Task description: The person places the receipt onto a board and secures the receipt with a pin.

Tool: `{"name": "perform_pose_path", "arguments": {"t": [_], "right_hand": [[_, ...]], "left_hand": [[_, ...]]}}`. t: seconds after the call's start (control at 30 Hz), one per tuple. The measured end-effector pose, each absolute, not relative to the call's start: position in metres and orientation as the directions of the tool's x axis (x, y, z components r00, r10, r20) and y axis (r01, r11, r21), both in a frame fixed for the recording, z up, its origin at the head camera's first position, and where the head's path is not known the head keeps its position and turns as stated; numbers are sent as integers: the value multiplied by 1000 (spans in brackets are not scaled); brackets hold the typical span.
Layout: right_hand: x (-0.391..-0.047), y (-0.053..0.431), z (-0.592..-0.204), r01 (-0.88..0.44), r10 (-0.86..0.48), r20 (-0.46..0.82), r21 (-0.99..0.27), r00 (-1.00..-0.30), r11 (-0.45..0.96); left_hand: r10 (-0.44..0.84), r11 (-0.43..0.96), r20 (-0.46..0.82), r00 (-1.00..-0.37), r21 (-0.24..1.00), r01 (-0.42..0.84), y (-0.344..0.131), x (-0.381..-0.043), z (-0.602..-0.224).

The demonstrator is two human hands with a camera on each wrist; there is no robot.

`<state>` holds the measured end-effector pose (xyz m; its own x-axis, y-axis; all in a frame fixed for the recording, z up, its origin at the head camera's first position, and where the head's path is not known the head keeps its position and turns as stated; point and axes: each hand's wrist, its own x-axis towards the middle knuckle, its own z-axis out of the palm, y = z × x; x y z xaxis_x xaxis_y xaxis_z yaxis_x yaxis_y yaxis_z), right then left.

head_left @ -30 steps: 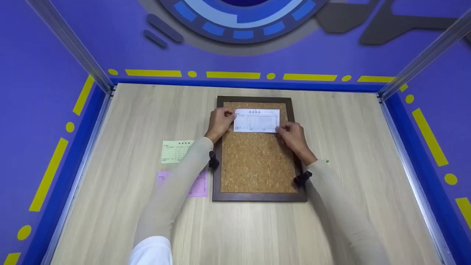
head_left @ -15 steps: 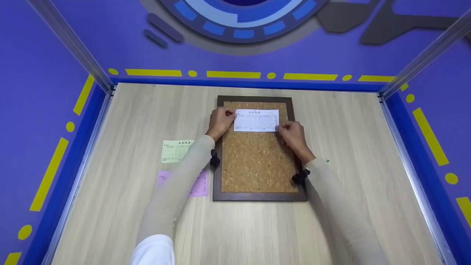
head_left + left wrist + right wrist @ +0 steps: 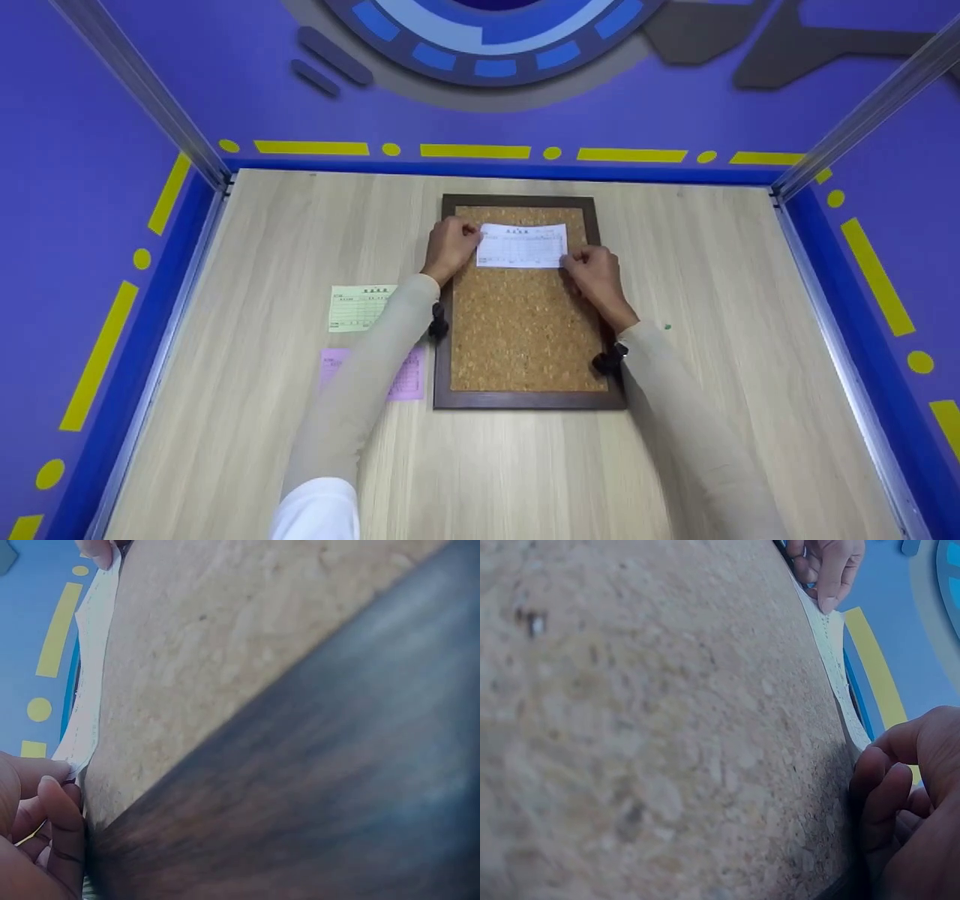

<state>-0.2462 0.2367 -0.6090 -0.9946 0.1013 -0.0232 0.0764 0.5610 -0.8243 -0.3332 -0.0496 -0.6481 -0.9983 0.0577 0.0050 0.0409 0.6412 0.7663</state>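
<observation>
A white printed form slip (image 3: pixel 523 246) lies over the upper part of a cork board (image 3: pixel 529 330) in a dark brown frame (image 3: pixel 529 400). My left hand (image 3: pixel 452 246) pinches the slip at its left edge, near the upper corner. At the lower right corner my right hand (image 3: pixel 596 276) pinches it too. In the left wrist view the white slip (image 3: pixel 91 675) bows slightly between both hands, with my left thumb and finger on its near end. The right wrist view shows the slip (image 3: pixel 831 652) close to the cork, my right fingertips gripping its near corner.
Left of the board, a green form slip (image 3: pixel 360 307) and a purple form slip (image 3: pixel 407 375) lie on the wooden table (image 3: pixel 495 480), partly covered by my left sleeve. A small green bit (image 3: pixel 667 327) lies right of the board. Blue-purple panels (image 3: pixel 480 124) enclose the table.
The slip's right edge has shifted very slightly left, and my right hand with it. My left hand stays at the slip's left edge; both hands keep their grip.
</observation>
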Motion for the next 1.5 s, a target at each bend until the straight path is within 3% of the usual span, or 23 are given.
{"name": "perform_pose_path", "arguments": {"t": [0.7, 0.93, 1.17, 1.5], "right_hand": [[-241, 235, -608, 69, 98, -12, -801, -995, 595], [-242, 235, -608, 58, 100, 6, -778, -995, 625], [-242, 234, -609, 68, 101, -6, -771, -995, 633], [-242, 235, -610, 51, 96, 14, -765, -995, 642]], "left_hand": [[79, 632, 1, -997, 773, 51, -48, -308, -613], [86, 659, 39, -996, 747, 86, -48, -323, -639], [83, 665, 30, -996, 743, 78, -46, -301, -608], [89, 659, 39, -995, 747, 88, -47, -306, -615]]}}
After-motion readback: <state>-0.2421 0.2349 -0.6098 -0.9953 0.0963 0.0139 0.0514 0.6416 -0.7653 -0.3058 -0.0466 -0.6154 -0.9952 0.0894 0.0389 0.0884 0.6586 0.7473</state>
